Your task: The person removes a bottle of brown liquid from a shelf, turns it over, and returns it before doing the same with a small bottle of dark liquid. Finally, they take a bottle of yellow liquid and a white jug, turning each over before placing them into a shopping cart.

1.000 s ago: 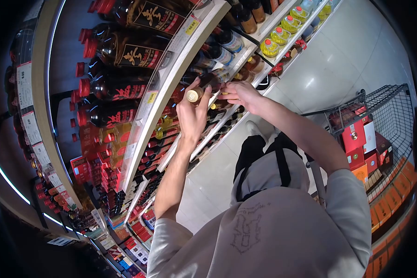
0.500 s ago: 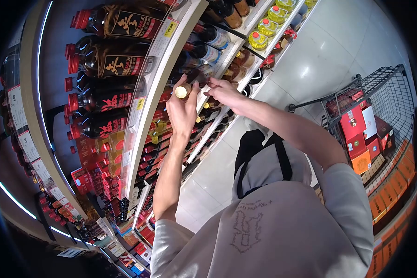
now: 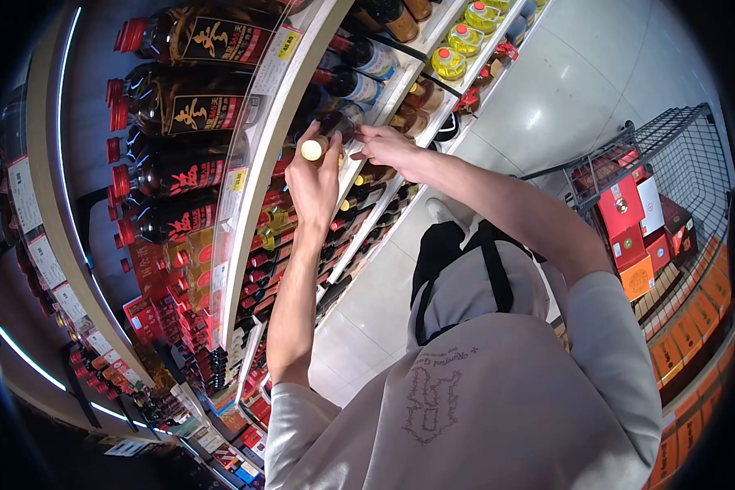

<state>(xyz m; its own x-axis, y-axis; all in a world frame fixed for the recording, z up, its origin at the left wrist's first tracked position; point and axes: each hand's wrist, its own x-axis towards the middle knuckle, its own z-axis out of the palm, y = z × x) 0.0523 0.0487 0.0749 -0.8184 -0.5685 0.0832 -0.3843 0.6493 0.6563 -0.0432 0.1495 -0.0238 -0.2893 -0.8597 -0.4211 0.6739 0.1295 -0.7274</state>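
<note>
My left hand (image 3: 314,184) is closed around the neck of a dark bottle (image 3: 340,124) with a gold cap (image 3: 313,149) that points up toward me. My right hand (image 3: 388,153) is at the side of the same bottle, its fingers bent against the lower body; the fingertips are partly hidden. The bottle is at the front edge of a white shelf (image 3: 400,77), among other dark bottles (image 3: 347,82) with blue-and-white labels.
Large red-capped bottles (image 3: 192,114) line the upper shelf on the left. Yellow oil bottles (image 3: 449,63) stand on a lower shelf. To the right is a shopping cart (image 3: 702,163) holding red boxes (image 3: 621,204), near stacked orange boxes (image 3: 684,331). Pale floor tiles (image 3: 580,82) lie between.
The view has shifted slightly, so the shelves appear a little further left. Both hands stay at the bottle, with only a small shift in the right hand's fingers.
</note>
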